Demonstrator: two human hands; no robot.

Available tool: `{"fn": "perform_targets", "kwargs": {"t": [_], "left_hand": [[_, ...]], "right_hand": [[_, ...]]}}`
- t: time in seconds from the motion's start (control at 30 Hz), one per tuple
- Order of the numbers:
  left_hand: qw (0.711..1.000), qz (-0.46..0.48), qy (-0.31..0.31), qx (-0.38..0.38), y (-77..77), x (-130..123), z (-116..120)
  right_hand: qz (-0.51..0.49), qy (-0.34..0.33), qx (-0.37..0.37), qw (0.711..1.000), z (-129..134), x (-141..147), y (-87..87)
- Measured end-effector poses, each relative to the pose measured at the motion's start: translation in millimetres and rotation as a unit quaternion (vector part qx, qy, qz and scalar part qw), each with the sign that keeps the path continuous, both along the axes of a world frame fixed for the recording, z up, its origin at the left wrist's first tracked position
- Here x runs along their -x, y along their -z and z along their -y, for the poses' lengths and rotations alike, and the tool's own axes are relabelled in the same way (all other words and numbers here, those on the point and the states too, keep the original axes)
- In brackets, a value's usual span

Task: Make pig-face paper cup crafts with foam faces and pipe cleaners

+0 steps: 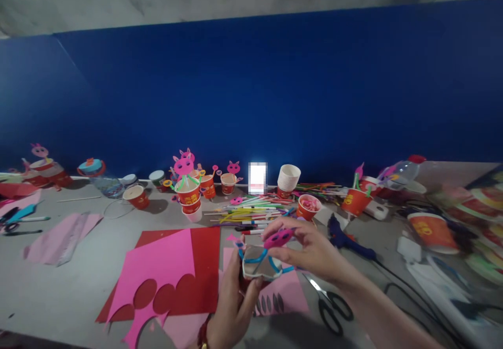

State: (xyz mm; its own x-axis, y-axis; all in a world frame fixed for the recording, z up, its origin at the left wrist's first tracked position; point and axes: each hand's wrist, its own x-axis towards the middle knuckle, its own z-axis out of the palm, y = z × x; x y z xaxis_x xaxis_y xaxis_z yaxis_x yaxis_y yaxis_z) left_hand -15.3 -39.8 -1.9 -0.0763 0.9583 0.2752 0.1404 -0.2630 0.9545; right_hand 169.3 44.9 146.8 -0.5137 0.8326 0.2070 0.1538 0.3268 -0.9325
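My left hand [238, 296] is wrapped round a paper cup [261, 274] whose open mouth faces up toward me. Blue straws [255, 259] cross the cup's mouth and stick out over its rim. My right hand [312, 247] pinches a pink paper face with dark eyes [278, 238], right above the cup. A blue straw seems to run from that face down into the cup. Under both hands lies a light pink sheet [293, 296] with several slits or oval holes. The cup's outer wall is mostly hidden by my left hand.
Black-handled scissors [332, 307] lie right of my hands, with a blue glue gun [348, 239] and its cord beyond. Coloured straws and pens [255, 214] are heaped ahead. Left lie cut pink paper [161, 260] and a red sheet [206, 286]. Decorated cups [188, 196] line the blue wall [251, 92].
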Motion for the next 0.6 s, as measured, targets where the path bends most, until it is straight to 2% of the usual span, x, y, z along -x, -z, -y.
{"fn": "perform_targets", "kwargs": {"t": [0.23, 0.47, 0.6], "left_hand": [[0.999, -0.025, -0.006, -0.024, -0.8, -3, -1], [0.999, -0.040, -0.034, -0.012, 6.2, 1, -1], [0.999, -0.035, -0.038, -0.002, 6.5, -1, -3]], "right_hand": [[0.046, 0.066, -0.021, 0.997, -1, 4, 2.5], [0.039, 0.027, -0.019, 0.999, -3, 4, -1.3], [0.056, 0.064, -0.041, 0.995, -8, 10, 0.7]]}}
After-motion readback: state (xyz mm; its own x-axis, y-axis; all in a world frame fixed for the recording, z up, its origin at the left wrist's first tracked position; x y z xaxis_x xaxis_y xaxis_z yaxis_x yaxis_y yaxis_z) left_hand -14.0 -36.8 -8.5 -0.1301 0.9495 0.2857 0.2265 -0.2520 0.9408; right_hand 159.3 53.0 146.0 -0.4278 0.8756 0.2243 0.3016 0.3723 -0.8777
